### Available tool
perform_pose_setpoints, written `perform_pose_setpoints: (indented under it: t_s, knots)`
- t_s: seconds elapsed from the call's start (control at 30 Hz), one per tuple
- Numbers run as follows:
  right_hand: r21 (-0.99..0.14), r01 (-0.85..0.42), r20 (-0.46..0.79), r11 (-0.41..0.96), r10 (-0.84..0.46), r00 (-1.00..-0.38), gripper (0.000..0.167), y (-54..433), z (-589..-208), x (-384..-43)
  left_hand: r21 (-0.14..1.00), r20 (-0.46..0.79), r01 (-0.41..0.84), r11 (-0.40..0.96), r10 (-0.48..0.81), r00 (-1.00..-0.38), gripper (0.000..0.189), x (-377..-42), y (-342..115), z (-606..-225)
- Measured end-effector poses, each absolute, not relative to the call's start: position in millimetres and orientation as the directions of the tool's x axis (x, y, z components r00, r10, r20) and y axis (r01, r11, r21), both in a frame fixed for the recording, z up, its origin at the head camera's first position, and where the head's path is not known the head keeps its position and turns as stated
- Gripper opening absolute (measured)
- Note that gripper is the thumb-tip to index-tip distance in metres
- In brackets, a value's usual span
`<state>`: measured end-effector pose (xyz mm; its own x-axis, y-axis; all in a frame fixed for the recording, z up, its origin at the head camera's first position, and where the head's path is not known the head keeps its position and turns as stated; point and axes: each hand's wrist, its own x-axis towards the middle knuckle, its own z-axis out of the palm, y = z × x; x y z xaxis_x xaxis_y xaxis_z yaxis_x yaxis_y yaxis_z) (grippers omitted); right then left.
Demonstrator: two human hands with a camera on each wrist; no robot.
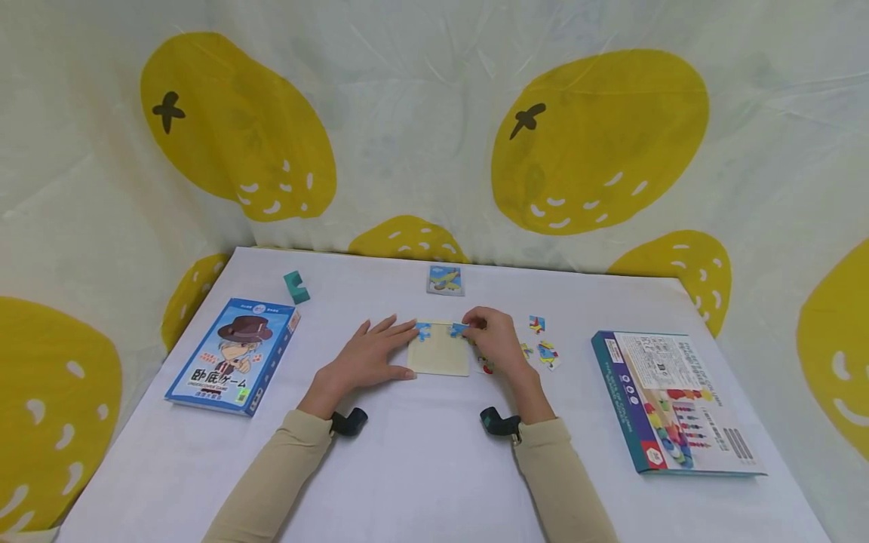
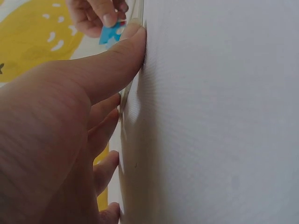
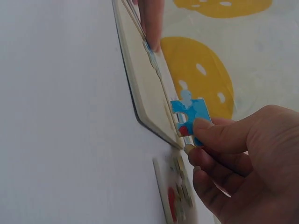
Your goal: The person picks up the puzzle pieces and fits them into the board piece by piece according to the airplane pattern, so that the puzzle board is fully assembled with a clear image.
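A pale square puzzle board (image 1: 437,358) lies in the middle of the white table. One blue jigsaw piece (image 1: 424,332) sits in its far left corner, touched by the index fingertip of my left hand (image 1: 366,353). That hand lies with its fingers spread, its thumb (image 2: 126,56) against the board's left edge. Over the far right corner, my right hand (image 1: 498,338) pinches a second blue jigsaw piece (image 3: 191,112) with a small red patch between thumb and fingers. Right of the board are several loose jigsaw pieces (image 1: 548,354), one partly hidden by my right wrist.
A small picture tile (image 1: 445,280) lies beyond the board near the table's far edge. At left stand a blue game box (image 1: 231,354) and a notched teal block (image 1: 295,287). A larger flat box (image 1: 679,403) lies at right. A patterned curtain (image 1: 421,136) hangs behind the table.
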<state>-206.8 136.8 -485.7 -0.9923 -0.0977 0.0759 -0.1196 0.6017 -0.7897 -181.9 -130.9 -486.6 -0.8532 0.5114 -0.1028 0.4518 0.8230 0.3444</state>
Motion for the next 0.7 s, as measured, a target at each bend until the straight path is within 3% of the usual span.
perform_pose_setpoints:
  t_s: [0.7]
  knots:
    - [-0.739, -0.103, 0.077, 0.666, -0.069, -0.995, 0.008, 94, -488, -213, 0.341, -0.1, 0.449, 0.826, 0.507, -0.856, 0.084, -183, -131, -487]
